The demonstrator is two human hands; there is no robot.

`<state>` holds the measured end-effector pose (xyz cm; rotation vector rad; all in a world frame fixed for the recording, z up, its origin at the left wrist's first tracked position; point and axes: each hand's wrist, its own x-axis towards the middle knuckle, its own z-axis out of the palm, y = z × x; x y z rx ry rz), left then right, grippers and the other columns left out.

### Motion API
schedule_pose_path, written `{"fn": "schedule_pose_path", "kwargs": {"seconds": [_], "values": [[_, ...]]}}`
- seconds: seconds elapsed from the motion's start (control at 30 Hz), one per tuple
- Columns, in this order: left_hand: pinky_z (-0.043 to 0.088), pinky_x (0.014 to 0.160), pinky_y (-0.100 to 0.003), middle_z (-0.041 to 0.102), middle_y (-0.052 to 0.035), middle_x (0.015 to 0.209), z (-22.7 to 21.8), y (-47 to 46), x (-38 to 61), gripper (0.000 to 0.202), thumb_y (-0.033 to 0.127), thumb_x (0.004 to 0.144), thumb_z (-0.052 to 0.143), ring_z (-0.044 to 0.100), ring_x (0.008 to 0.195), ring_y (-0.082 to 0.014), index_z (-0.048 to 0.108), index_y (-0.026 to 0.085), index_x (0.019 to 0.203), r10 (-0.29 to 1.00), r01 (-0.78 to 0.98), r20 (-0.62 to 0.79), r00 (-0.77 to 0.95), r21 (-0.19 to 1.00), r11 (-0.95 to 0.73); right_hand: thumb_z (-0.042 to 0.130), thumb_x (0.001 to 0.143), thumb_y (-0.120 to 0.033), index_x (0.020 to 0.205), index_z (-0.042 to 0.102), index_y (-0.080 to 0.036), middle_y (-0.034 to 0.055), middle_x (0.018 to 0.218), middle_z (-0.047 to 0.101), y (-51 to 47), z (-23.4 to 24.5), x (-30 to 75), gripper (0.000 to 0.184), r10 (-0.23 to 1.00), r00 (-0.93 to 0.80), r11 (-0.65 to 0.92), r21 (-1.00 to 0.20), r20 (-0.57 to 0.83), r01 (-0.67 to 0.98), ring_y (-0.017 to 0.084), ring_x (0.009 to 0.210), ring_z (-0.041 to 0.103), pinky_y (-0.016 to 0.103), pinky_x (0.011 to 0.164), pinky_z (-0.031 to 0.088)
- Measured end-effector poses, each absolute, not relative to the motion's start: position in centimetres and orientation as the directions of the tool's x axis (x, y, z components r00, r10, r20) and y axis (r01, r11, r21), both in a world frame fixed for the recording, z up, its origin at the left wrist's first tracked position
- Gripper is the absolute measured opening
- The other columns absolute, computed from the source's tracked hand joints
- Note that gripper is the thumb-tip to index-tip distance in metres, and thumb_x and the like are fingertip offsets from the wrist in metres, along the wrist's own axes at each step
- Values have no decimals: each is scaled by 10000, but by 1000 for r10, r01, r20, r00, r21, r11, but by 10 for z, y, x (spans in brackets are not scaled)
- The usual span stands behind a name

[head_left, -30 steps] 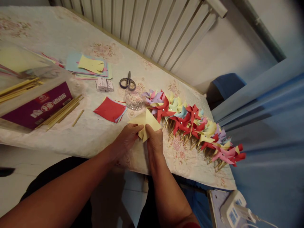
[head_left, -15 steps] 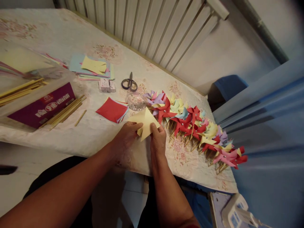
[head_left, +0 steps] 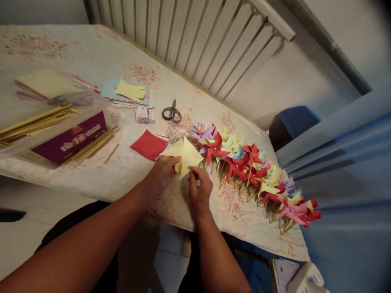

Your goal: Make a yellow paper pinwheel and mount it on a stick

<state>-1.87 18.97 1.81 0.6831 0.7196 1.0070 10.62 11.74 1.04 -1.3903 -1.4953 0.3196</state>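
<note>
A pale yellow sheet of paper (head_left: 187,154) with slit corners is held up over the front of the table. My left hand (head_left: 163,171) grips its left side, thumb on top. My right hand (head_left: 200,185) is curled, its thumb and fingertips pinched at the paper's lower right edge. Just left of the paper lies a stack of cut squares with a red one (head_left: 149,145) on top. Behind it a clear container of small shiny pieces (head_left: 177,133) is partly covered by the paper. Finished paper pinwheels (head_left: 236,165) on sticks lie in a row to the right.
Scissors (head_left: 172,112) lie behind the container. Two small boxes (head_left: 144,115) stand before a pile of coloured paper (head_left: 111,87). A purple-labelled plastic box (head_left: 71,138) holds sticks at the left, with more sticks beside it. A radiator (head_left: 183,44) runs behind the table.
My right hand has slid from the paper's right corner down to its lower right edge, fingers now curled. My left hand keeps its grip. The view has shifted slightly.
</note>
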Motion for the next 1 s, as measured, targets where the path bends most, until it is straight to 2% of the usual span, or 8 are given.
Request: {"fn": "schedule_pose_path", "kwargs": {"seconds": [0.13, 0.27, 0.37, 0.57, 0.8, 1.0], "values": [[510, 724, -298, 684, -36, 718, 16, 190, -17, 135, 332, 717, 647, 662, 779, -195, 601, 209, 686, 908, -510, -197, 370, 774, 375, 506, 898, -164, 1022, 703, -221, 49, 902, 683, 120, 11, 103, 240, 841, 116, 348, -693, 529, 631, 184, 844, 630, 325, 769, 499], [486, 653, -254, 652, -12, 656, 12, 191, -16, 139, 311, 708, 671, 619, 675, -153, 613, 186, 691, 903, -555, -169, 394, 740, 381, 545, 882, -190, 959, 703, -205, 33, 854, 673, 123, 11, 104, 176, 838, 177, 323, -730, 516, 602, 169, 785, 625, 304, 727, 494], [457, 590, -237, 626, 3, 612, 10, 191, -15, 141, 299, 694, 688, 569, 594, -129, 621, 176, 683, 897, -559, -176, 405, 729, 396, 595, 879, -269, 893, 695, -199, 18, 816, 663, 125, 10, 104, 123, 866, 250, 252, -810, 433, 530, 154, 717, 611, 288, 688, 483], [417, 539, -232, 583, 11, 564, 11, 187, -12, 149, 278, 679, 687, 519, 519, -111, 601, 179, 606, 890, -522, -182, 419, 753, 400, 624, 843, -356, 749, 630, -190, -46, 610, 565, 129, 16, 97, 191, 887, 413, 80, -949, 207, 305, 118, 524, 528, 248, 547, 419], [412, 545, -234, 596, 11, 573, 12, 184, -8, 116, 255, 625, 699, 514, 534, -109, 632, 162, 612, 886, -517, -207, 415, 748, 417, 614, 796, -318, 669, 566, -197, -69, 525, 529, 132, 21, 92, 181, 863, 490, 10, -974, 122, 226, 113, 481, 499, 234, 502, 384], [416, 557, -234, 589, 21, 587, 8, 183, -8, 134, 263, 639, 692, 511, 542, -103, 623, 148, 627, 886, -485, -229, 402, 768, 418, 595, 778, -309, 646, 548, -203, -68, 511, 529, 134, 22, 92, 176, 854, 514, -34, -977, 82, 211, 116, 482, 501, 236, 508, 384]]}}
